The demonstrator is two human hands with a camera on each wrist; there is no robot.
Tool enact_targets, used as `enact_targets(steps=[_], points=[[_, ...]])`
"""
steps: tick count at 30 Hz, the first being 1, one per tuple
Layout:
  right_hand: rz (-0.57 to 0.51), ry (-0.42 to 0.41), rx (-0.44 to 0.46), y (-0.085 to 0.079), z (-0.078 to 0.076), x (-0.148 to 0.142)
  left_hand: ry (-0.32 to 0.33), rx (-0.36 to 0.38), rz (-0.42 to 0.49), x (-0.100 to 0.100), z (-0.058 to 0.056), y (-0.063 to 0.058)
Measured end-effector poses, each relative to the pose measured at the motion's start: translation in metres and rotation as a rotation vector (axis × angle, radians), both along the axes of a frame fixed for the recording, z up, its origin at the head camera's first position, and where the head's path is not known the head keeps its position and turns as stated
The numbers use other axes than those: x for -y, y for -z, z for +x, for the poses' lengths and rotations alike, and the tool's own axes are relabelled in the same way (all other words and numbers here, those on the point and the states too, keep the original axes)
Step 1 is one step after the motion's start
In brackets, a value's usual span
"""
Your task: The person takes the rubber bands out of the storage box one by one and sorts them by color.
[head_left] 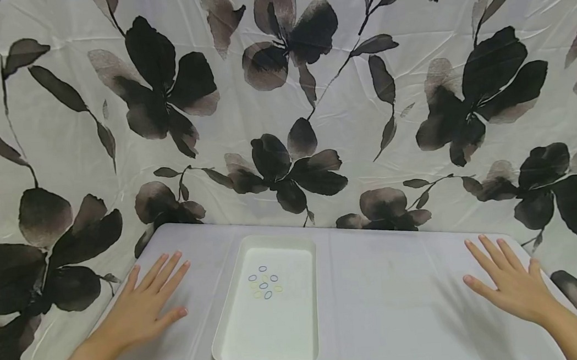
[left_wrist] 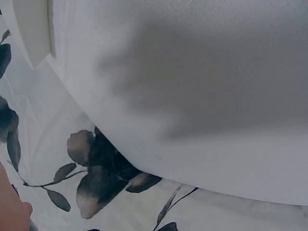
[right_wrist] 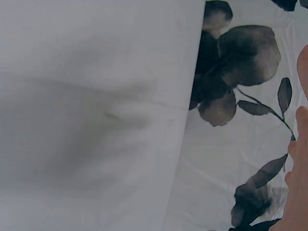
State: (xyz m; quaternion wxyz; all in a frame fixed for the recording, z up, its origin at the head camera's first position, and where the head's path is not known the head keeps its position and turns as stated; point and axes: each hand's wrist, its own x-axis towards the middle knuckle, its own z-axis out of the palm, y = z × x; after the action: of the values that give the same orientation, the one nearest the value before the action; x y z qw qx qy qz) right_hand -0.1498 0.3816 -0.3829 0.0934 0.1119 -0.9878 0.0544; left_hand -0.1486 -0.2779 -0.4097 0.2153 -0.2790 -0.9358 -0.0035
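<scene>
Thin little blue rings (head_left: 260, 287) and pale yellow rings (head_left: 278, 289) lie loosely grouped inside a shallow white tray (head_left: 283, 334); what kind of rings they are is too small to tell. Left of the tray, my left hand (head_left: 145, 307) is held with fingers spread and straight, holding nothing. Far to the right, over the other side of the table, my right hand (head_left: 513, 284) is spread the same way, with nothing in it. Both hands cast soft shadows on the tabletop. Each wrist view catches only a sliver of its hand at the frame edge.
The white-covered table (head_left: 385, 306) has faint crease lines and rounded far corners. Behind it hangs a pale cloth (head_left: 354, 121) printed with dark flowers. A corner of the tray shows at the upper left of the left wrist view.
</scene>
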Motion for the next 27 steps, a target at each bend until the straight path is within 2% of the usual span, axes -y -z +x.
enact_targets(steps=[10, 17, 20, 22, 27], points=[[-0.019, -0.003, 0.057, 0.008, -0.001, 0.006, 0.029, 0.023, 0.014, -0.004, 0.002, 0.007], [-0.057, -0.033, 0.021, 0.011, -0.005, 0.011, 0.044, 0.029, 0.036, -0.006, 0.004, 0.008], [-0.122, -0.070, -0.002, 0.011, -0.006, 0.016, 0.050, 0.091, 0.118, -0.010, 0.007, 0.008], [-0.216, -0.122, 0.000, 0.009, -0.007, 0.020, 0.060, 0.152, 0.197, -0.015, 0.010, 0.009], [-0.401, -0.198, 0.043, -0.006, -0.008, 0.035, -0.007, 0.403, 0.426, -0.033, 0.016, 0.011]])
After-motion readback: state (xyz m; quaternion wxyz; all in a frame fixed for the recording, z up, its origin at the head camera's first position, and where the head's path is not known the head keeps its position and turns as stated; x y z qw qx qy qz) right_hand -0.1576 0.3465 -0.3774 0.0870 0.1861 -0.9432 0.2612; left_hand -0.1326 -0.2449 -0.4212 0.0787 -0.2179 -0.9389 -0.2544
